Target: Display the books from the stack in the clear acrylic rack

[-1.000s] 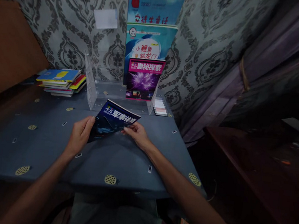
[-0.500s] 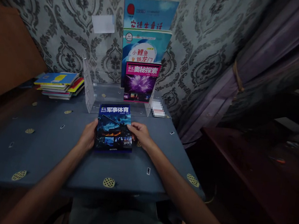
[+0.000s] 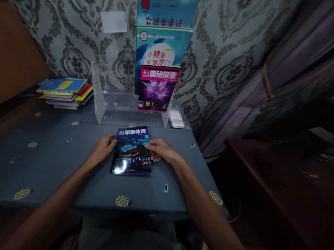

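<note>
A dark blue book (image 3: 133, 151) with a tank on its cover is low over the table, tilted face up towards me. My right hand (image 3: 161, 150) grips its right edge, thumb on the cover and fingers beneath. At the left edge, my left hand (image 3: 103, 147) closes on the book with thumb and fingers; its fingertips are partly hidden. Behind the book stands a clear stepped display rack (image 3: 122, 113). On the rack's right side, a purple-and-pink book (image 3: 156, 89) stands in front of a teal book (image 3: 164, 43), with a taller blue book (image 3: 169, 9) at the back.
A stack of books (image 3: 63, 92) lies at the table's back left, near a brown panel (image 3: 8, 49). The blue tablecloth (image 3: 58, 164) has a pineapple pattern. White paper (image 3: 114, 22) is on the patterned wall. A tied curtain (image 3: 246, 98) and dark red furniture (image 3: 269, 186) are right.
The blue book has moved slightly right and towards me, lower to the table, with both hands at its sides. Light now glares on its lower left cover.
</note>
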`<state>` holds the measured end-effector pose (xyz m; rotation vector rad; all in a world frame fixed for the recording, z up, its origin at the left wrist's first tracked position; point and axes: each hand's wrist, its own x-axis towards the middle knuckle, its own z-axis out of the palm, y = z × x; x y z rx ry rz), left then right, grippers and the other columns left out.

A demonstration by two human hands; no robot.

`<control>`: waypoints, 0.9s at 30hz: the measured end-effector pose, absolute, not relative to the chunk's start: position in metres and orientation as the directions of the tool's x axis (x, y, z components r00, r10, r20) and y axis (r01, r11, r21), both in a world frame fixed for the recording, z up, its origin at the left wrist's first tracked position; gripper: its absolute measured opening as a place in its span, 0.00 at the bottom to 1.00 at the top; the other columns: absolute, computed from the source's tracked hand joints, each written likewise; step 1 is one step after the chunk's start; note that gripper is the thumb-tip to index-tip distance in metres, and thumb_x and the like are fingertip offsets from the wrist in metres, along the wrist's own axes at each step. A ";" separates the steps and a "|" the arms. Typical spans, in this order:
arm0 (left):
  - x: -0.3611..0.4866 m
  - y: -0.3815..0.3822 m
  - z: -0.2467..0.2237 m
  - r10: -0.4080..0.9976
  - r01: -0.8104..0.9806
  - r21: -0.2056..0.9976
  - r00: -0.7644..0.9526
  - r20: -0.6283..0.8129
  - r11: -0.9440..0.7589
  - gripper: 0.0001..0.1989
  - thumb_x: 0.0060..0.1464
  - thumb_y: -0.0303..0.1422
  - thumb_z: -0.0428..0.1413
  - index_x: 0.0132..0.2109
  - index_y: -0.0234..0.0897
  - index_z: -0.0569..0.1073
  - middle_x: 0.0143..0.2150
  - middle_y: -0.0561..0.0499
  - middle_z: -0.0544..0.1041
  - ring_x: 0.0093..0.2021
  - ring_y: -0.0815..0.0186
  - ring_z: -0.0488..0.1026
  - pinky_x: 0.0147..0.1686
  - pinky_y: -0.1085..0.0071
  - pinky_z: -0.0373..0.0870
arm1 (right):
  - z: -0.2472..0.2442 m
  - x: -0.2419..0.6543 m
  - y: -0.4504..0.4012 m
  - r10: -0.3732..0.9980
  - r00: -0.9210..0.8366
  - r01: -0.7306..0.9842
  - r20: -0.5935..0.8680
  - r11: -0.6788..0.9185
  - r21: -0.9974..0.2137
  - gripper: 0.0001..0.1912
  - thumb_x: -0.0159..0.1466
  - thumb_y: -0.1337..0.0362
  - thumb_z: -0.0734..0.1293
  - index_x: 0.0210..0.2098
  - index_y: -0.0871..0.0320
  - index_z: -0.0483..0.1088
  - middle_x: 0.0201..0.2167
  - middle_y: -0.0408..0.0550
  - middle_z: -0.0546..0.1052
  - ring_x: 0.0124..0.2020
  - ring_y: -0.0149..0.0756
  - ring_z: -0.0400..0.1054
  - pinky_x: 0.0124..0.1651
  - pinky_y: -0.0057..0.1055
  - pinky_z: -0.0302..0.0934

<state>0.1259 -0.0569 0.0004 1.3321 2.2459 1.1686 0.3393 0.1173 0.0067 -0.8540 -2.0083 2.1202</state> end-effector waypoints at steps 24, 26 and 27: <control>0.124 -0.029 -0.008 0.900 0.963 0.140 -0.267 0.345 0.233 0.13 0.67 0.32 0.45 0.50 0.38 0.73 0.48 0.42 0.76 0.49 0.54 0.72 0.47 0.60 0.66 | -0.004 0.291 0.088 0.229 -0.918 0.096 0.324 0.920 -0.381 0.16 0.69 0.64 0.65 0.55 0.60 0.73 0.57 0.60 0.76 0.62 0.47 0.66 0.66 0.47 0.56; 0.123 -0.029 -0.008 0.899 0.962 0.142 -0.267 0.346 0.231 0.13 0.67 0.32 0.45 0.50 0.38 0.73 0.48 0.42 0.76 0.49 0.54 0.72 0.47 0.59 0.66 | -0.010 0.290 0.096 0.285 -0.908 0.156 0.308 0.910 -0.384 0.19 0.70 0.62 0.64 0.58 0.60 0.70 0.62 0.61 0.72 0.66 0.47 0.62 0.69 0.51 0.51; 0.123 -0.029 -0.008 0.900 0.962 0.147 -0.267 0.344 0.230 0.13 0.67 0.33 0.45 0.50 0.38 0.73 0.48 0.41 0.76 0.49 0.54 0.72 0.47 0.59 0.66 | -0.012 0.292 0.101 0.326 -0.896 0.194 0.300 0.897 -0.397 0.20 0.71 0.61 0.63 0.60 0.60 0.70 0.63 0.61 0.71 0.67 0.48 0.61 0.70 0.53 0.49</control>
